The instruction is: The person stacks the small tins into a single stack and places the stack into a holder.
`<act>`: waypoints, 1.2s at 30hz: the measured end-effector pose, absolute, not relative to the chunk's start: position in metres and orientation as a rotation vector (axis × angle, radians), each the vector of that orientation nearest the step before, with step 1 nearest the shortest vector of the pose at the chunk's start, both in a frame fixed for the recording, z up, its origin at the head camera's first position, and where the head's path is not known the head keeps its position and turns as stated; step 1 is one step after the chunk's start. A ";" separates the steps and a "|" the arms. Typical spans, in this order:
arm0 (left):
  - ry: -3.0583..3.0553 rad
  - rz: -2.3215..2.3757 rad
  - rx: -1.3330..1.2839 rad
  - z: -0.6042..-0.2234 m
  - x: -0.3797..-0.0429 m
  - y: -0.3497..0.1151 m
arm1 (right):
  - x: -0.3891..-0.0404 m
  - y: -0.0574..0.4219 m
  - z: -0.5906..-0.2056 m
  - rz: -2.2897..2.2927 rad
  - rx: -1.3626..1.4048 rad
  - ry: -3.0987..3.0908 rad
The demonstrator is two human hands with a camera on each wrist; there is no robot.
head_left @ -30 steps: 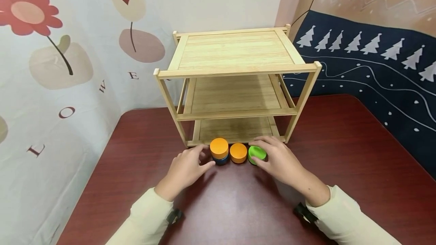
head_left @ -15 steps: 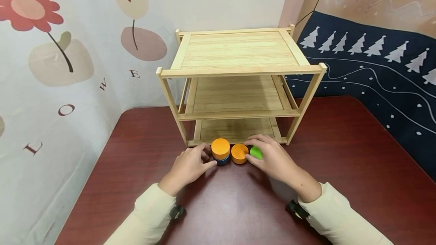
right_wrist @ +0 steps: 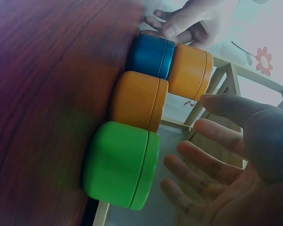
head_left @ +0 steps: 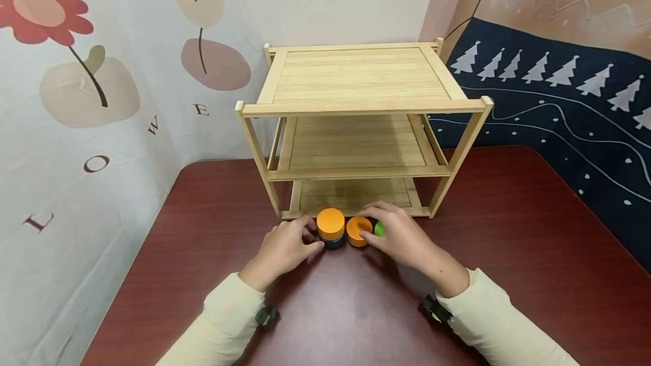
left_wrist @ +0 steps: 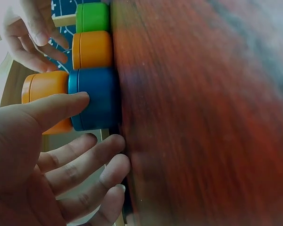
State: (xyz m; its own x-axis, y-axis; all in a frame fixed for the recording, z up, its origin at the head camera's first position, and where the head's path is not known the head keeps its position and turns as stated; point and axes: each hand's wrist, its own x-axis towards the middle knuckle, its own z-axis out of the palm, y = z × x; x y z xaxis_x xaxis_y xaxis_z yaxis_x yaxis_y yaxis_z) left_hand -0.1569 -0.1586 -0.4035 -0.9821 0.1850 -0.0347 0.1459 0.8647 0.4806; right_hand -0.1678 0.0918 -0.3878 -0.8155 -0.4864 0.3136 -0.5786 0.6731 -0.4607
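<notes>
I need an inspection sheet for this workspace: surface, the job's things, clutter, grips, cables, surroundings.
Surface: dark red table, glossy, reflecting light.
Job's things: blue container upright, upper orange container stacked on it; lower orange container and green container complete the row before the rack.
Clutter: nothing seen.
Grips: left grip, a bare hand, relaxed beside the stack, thumb contact uncertain; right grip, also bare, above the lower orange and green containers, fingers apart, holding nothing.
Cables: nothing seen.
Surroundings: three-tier wooden rack; flower-print covering and tree-print covering on the walls.
</notes>
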 end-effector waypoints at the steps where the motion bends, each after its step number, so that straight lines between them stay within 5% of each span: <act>1: 2.957 0.754 0.265 -0.404 -0.157 -0.159 | -0.168 0.091 -0.388 0.832 0.874 -2.722; 36: 2.968 0.740 0.278 -0.406 -0.155 -0.160 | -0.171 0.087 -0.401 0.800 0.957 -2.829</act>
